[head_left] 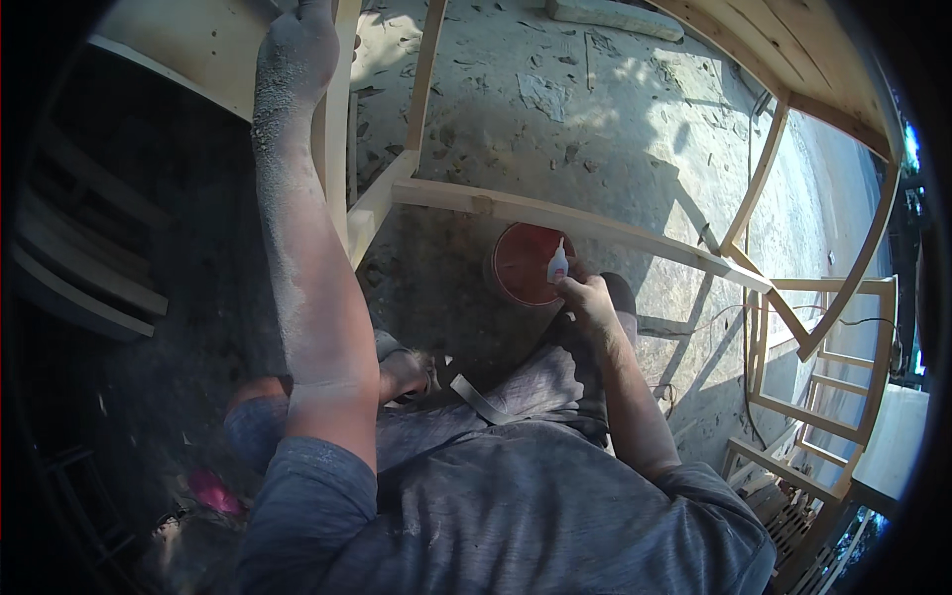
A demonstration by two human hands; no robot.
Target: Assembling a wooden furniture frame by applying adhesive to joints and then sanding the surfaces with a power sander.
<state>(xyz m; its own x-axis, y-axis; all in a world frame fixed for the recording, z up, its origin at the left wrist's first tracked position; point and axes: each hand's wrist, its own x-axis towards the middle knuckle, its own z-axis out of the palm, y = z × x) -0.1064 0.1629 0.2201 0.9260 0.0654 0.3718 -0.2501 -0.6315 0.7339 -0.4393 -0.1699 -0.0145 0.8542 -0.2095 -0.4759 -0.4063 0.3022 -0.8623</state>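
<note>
My right hand (587, 297) is closed around a small white bottle (558, 264) with a narrow pointed nozzle, which points up and away from me. Below the bottle stands a round reddish bucket (516, 266); part of its rim is hidden by the bottle and hand. My left hand (298, 52), coated in pale dust, reaches far forward beside an upright wooden post (337, 119) of a frame. Its fingers run out at the top edge, so their grip is hidden. A wooden rail (555, 216) crosses just beyond the bucket.
A wooden panel (198, 50) lies at the upper left, and curved wooden pieces (89, 258) rest in the dark below it. On the right are a curved chair-like frame (764, 188) and more wooden frames (823, 426). The concrete floor (615, 109) carries scattered chips. A pink thing (214, 492) lies lower left.
</note>
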